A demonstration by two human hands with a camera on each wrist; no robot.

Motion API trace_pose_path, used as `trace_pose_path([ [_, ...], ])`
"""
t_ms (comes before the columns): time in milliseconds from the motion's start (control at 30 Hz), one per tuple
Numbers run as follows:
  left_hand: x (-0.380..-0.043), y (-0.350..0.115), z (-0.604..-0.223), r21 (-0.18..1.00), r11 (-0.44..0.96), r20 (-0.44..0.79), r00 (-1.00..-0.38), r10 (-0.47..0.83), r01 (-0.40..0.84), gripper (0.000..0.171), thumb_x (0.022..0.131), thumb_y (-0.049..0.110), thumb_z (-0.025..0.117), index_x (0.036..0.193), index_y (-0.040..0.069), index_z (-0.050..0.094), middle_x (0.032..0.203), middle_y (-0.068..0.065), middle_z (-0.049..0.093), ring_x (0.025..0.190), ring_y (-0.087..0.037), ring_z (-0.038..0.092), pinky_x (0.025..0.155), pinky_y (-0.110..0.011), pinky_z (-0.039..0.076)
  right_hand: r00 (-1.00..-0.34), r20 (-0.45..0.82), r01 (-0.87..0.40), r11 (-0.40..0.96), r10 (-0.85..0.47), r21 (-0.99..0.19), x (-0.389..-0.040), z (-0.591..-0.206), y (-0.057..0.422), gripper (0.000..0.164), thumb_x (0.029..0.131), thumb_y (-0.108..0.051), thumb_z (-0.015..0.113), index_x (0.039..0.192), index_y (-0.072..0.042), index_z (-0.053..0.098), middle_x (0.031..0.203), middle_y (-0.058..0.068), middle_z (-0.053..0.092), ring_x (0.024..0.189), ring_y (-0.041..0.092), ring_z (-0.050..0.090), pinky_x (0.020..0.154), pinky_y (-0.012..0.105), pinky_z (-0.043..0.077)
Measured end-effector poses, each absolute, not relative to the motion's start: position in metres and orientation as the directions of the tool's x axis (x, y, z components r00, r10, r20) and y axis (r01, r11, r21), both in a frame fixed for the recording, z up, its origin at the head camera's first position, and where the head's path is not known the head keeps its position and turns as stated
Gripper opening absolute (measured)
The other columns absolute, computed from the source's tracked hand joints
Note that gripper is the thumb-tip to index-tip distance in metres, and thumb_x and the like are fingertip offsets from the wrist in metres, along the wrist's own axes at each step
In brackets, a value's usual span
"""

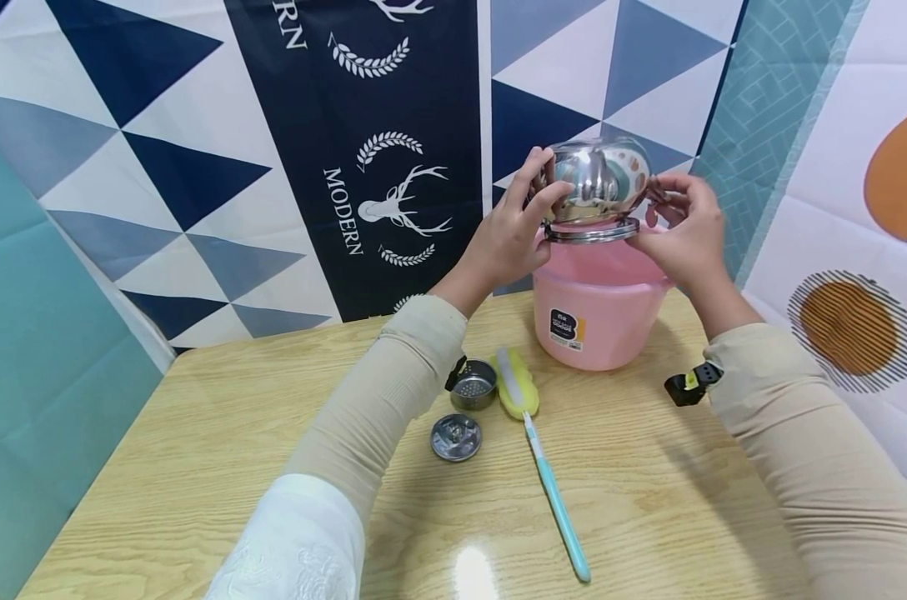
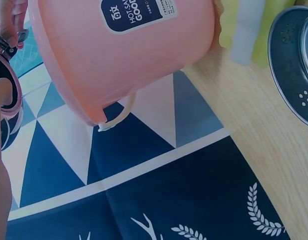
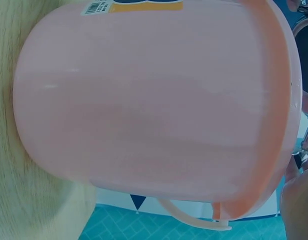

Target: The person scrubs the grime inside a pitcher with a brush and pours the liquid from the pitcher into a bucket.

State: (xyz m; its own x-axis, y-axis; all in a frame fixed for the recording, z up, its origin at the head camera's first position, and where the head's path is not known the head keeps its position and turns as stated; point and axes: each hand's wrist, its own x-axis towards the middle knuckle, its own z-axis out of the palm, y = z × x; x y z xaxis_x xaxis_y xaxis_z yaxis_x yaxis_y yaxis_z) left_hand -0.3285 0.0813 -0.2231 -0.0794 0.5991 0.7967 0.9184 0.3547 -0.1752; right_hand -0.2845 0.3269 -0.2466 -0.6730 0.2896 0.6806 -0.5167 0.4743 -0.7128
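Observation:
A shiny, rounded steel teapot is held tipped over above the pink bucket, its rim side facing down. My left hand grips its left side, fingers curled over the body. On the other side my right hand holds it with bent fingers. Only slivers of the teapot show at the edges of both wrist views. On the table, a small perforated steel strainer sits near my left forearm, and a round steel lid lies in front of it.
A brush with a yellow sponge head and turquoise handle lies on the wooden table, between the strainer and the bucket. The bucket's pale handle hangs at its side. Patterned cloth covers the wall behind.

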Motion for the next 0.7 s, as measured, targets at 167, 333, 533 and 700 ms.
trace_pose_path([
  [167,-0.326,0.081,-0.223,-0.122,0.369,0.791,-0.135,0.597,0.921,0.06,0.082,0.0,0.063,0.134,0.012,0.035,0.153,-0.021,0.019,0.148,-0.018,0.004,0.098,-0.02,0.046,-0.671,0.691,-0.514,0.503,0.269,-0.695,-0.284,-0.248,0.328,0.055,0.075,-0.007,0.081,0.125,-0.01,0.057,0.119,-0.004,0.049,0.107,0.013,0.057,0.091,0.016,0.05],
  [333,-0.325,0.08,-0.222,0.009,0.359,0.787,-0.228,0.573,0.933,0.068,0.079,0.004,0.071,0.137,0.012,0.035,0.155,-0.019,0.02,0.146,-0.02,0.019,0.104,-0.018,0.039,-0.681,0.687,-0.489,0.54,0.254,-0.685,-0.283,-0.248,0.33,0.052,0.076,-0.011,0.08,0.125,-0.009,0.062,0.119,-0.004,0.048,0.106,0.014,0.055,0.092,0.017,0.05],
  [533,-0.325,0.078,-0.215,0.234,0.324,0.764,-0.38,0.522,0.917,0.08,0.071,0.01,0.08,0.139,0.01,0.038,0.152,-0.015,0.028,0.129,-0.018,0.043,0.102,-0.018,0.04,-0.691,0.682,-0.464,0.575,0.241,-0.673,-0.278,-0.243,0.331,0.052,0.078,-0.017,0.079,0.125,-0.003,0.063,0.113,-0.005,0.049,0.094,0.009,0.055,0.081,0.01,0.049],
  [700,-0.324,0.078,-0.21,0.446,0.296,0.69,-0.535,0.487,0.844,0.085,0.069,0.012,0.082,0.142,0.014,0.04,0.134,-0.007,0.043,0.115,-0.014,0.043,0.093,-0.018,0.046,-0.713,0.657,-0.426,0.592,0.246,-0.684,-0.276,-0.24,0.33,0.05,0.081,-0.023,0.078,0.125,-0.004,0.064,0.109,-0.005,0.05,0.09,0.006,0.05,0.076,0.01,0.046],
])
